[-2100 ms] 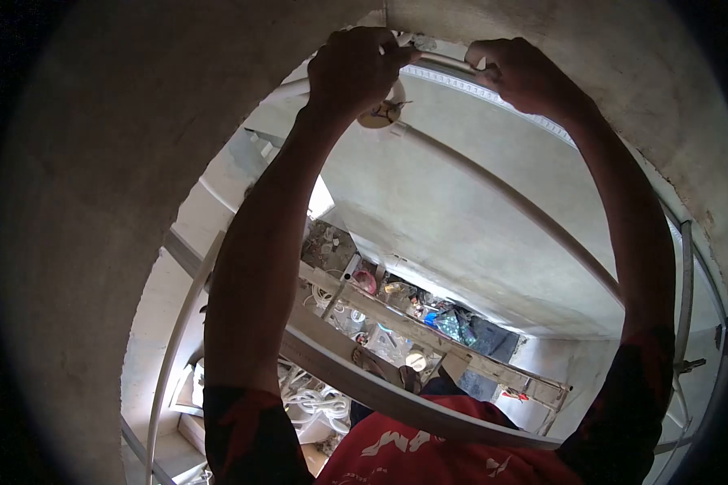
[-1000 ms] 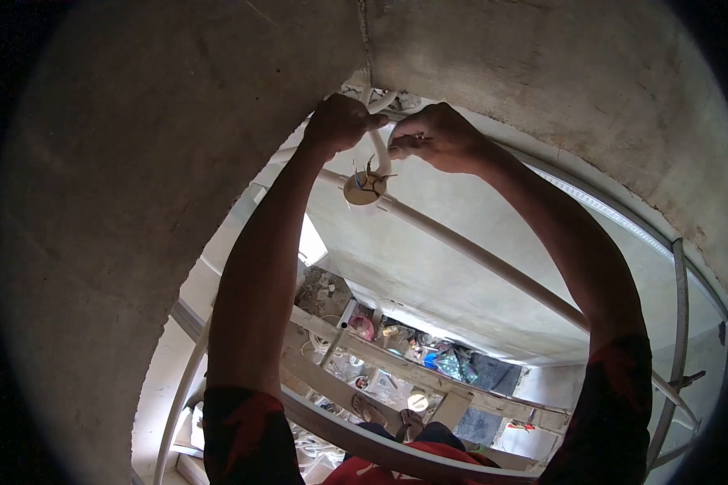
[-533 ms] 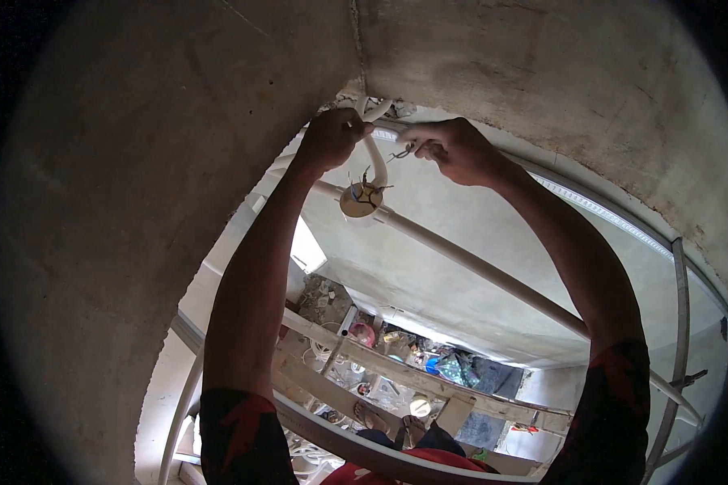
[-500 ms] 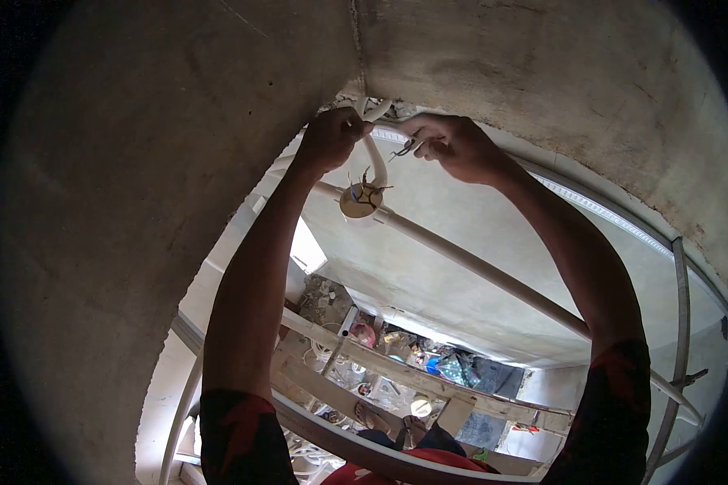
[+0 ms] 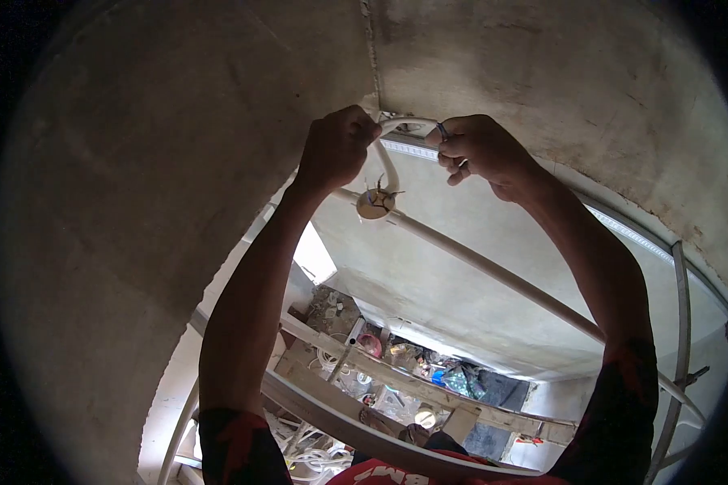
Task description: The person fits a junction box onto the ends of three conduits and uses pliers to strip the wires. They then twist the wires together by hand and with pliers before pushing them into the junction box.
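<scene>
With the left hand (image 5: pixel 336 149) clenched on the bent conduit (image 5: pixel 390 166), the right hand (image 5: pixel 481 149) should keep pinching its upper end (image 5: pixel 416 124) steady near the ceiling junction box (image 5: pixel 375 204).

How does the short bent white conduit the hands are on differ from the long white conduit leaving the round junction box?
The bent conduit is short and curves up from the junction box toward the wall corner; the long conduit runs straight, away to the lower right. The left hand and right hand grip the bent conduit's upper end; nothing touches the long conduit. Both are white tubes meeting at the same box.
</scene>
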Motion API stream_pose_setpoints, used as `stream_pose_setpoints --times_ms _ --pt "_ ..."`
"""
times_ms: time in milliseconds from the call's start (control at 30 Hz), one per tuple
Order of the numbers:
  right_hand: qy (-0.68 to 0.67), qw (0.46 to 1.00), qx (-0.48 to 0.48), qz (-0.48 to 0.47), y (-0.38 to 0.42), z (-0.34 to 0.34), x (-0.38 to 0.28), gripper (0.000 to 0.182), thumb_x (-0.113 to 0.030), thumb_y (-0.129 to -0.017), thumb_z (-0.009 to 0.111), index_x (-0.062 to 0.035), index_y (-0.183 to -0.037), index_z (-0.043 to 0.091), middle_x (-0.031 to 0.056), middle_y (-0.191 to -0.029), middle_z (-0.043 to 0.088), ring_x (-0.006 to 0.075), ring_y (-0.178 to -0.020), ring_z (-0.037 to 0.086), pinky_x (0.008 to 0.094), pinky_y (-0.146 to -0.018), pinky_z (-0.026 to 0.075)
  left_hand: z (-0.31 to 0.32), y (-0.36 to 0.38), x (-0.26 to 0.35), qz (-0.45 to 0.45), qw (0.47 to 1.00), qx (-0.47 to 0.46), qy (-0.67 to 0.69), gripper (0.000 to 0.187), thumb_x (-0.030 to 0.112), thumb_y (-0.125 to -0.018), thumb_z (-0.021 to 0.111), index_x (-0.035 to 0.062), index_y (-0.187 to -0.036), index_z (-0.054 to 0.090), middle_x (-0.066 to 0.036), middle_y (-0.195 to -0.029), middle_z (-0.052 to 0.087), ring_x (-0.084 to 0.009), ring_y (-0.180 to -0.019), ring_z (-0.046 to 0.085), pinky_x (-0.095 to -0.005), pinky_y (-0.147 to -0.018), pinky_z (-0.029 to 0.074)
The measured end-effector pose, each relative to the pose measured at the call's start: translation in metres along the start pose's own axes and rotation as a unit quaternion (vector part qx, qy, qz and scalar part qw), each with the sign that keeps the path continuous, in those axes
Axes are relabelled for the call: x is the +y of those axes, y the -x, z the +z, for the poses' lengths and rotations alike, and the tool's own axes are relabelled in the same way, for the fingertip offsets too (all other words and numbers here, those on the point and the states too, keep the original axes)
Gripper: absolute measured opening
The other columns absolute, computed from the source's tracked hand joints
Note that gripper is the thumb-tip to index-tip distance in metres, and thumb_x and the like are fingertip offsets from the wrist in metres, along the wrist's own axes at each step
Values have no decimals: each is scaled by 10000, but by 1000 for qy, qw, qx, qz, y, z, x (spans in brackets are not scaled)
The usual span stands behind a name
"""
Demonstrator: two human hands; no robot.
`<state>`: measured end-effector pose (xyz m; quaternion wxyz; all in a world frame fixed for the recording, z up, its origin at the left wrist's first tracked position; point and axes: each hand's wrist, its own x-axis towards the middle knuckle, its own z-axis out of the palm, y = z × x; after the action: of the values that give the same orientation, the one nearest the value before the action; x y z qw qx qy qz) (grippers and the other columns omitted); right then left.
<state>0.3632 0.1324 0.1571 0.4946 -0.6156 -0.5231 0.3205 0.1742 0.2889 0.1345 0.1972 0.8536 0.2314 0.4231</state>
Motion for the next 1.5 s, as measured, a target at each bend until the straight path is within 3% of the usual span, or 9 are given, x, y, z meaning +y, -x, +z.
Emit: stream_pose_setpoints --times_ms 200,267,467,700,800,833,1000,1200,1500 --pt "-6 998 -66 -21 37 7 -40 225 -217 -965 646 7 -974 655 7 -694 490 135 -575 472 368 -590 535 -27 28 51 215 966 67 -126 229 223 -941 713 52 -1092 713 -126 -982 749 -304 -885 716 -424 -851 549" --pt "10 997 -77 -30 47 15 -43 282 -270 -966 625 8 -960 669 13 -672 509 147 -571 495 373 -602 550 -35 35 70 135 989 -60 -20 209 204 -954 691 44 -1089 709 -125 -968 742 -308 -924 723 -431 -871 542" --pt "285 924 -64 -247 71 31 -57 208 -194 -975 669 13 -960 652 55 -732 641 125 -657 591 324 -620 494 -54 63 80 146 989 -30 1 180 207 -966 673 31 -973 707 -121 -922 737 -323 -904 715 -438 -838 540" --pt "414 848 48 -328 105 48 -48 179 -148 -909 704 22 -929 651 225 -758 673 393 -680 678 478 -659 535 -58 102 92 168 985 -3 -50 67 56 -925 675 31 -975 712 -143 -825 689 -311 -793 682 -413 -719 530" --pt "356 886 11 -296 118 57 -47 143 -111 -960 626 31 -963 644 171 -773 689 269 -670 687 403 -688 552 -61 115 95 159 986 8 -47 66 30 -913 675 31 -973 702 -141 -845 695 -307 -805 684 -408 -723 532" --pt "219 960 -57 -162 124 61 -52 187 -142 -996 596 35 -983 655 141 -772 693 218 -675 693 365 -672 567 -60 121 95 150 988 11 -33 56 32 -911 676 29 -963 693 -136 -852 699 -308 -825 684 -416 -738 533" --pt "-85 991 -103 -7 144 88 -25 184 -144 -1016 574 19 -1043 655 115 -798 695 195 -666 683 324 -664 583 -59 157 103 177 971 149 -60 75 90 -904 710 30 -943 688 -116 -903 723 -303 -927 680 -439 -812 534" --pt "-88 986 -129 -61 170 121 12 245 -187 -1039 552 28 -1014 668 84 -732 674 144 -625 653 301 -614 540 -47 212 125 -174 976 46 122 282 278 -936 724 1 -887 693 -134 -844 751 -236 -786 744 -364 -721 575" --pt "-47 988 -77 -127 193 147 39 242 -185 -1062 517 7 -1008 655 66 -726 656 117 -608 620 290 -584 521 -26 248 132 -260 946 12 192 280 254 -962 710 -13 -879 687 -77 -767 714 -120 -685 661 -289 -641 521"
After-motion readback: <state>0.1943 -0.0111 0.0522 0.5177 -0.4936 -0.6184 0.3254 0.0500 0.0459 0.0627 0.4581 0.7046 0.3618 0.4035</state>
